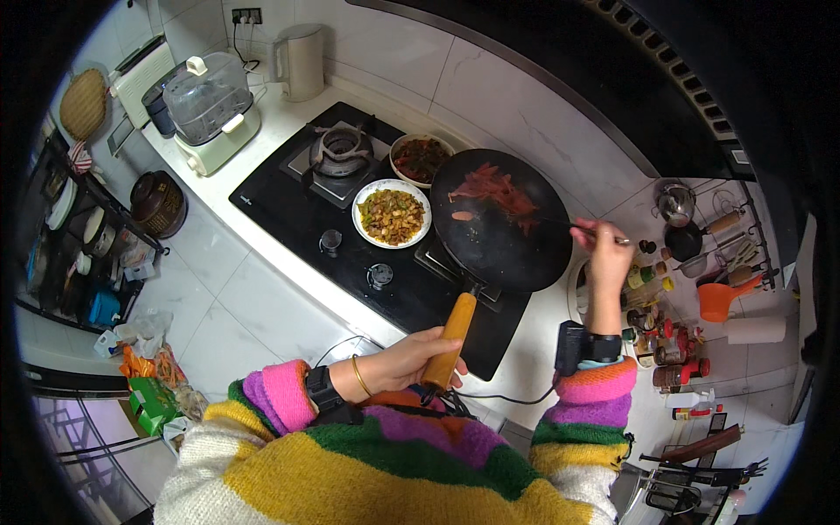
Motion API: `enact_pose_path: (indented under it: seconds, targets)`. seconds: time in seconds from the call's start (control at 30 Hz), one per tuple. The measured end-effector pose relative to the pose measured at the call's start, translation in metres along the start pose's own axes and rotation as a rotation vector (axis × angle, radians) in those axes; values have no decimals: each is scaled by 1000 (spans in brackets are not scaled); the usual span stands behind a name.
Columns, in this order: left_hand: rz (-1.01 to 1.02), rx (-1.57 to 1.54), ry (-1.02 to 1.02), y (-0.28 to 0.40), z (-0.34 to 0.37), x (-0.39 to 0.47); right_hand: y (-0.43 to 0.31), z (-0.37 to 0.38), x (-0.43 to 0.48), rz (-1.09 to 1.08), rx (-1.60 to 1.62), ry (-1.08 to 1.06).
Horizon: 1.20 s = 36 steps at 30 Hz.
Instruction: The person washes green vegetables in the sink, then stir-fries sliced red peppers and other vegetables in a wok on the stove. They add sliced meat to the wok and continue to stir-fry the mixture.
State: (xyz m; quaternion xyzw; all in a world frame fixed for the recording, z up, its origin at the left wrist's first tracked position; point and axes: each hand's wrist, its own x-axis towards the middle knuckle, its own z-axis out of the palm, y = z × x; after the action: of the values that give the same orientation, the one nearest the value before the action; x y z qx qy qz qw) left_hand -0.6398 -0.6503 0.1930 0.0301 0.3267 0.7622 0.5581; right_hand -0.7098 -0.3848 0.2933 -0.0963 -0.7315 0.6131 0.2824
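Note:
My left hand (420, 357) grips the wooden handle (453, 335) of a black wok (492, 252), which sits over the right burner of a gas hob. My right hand (602, 252), to the right of the wok, is closed around the handle of a dark spatula (558, 223). The spatula's far end reaches into reddish sliced food (495, 190), and its tip is hard to make out. One loose slice (462, 215) lies apart on the wok's left side. Touching or close to the wok's left rim is a white plate (359, 226) of diced food.
Behind the plate stands a bowl of dark cooked food (420, 161). The left burner (341, 154) carries no pan. An egg steamer (213, 111) and an electric kettle (302, 62) occupy the far-left counter. Several seasoning bottles (646, 275) line the right. A range hood (558, 72) hangs above.

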Motion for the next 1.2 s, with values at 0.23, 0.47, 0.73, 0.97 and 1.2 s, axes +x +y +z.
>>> enact_pose_path:
  seconds: [0.23, 0.47, 0.73, 0.97, 1.2]
  targets:
    - [13, -7, -17, -2, -2, 0, 17, 5, 3, -11, 88, 34]
    - [9, -9, -40, -4, -2, 5, 22, -9, 0, 16, -16, -324]
    - [31, -18, 1, -2, -4, 0, -44, -71, -1, -44, -537, -316]
    - [51, -26, 48, 0, -1, -2, 1, -43, 16, 204, -119, -240]
    - [29, -229, 123, -2, 7, -1, -8, -61, 21, -87, -392, -176]
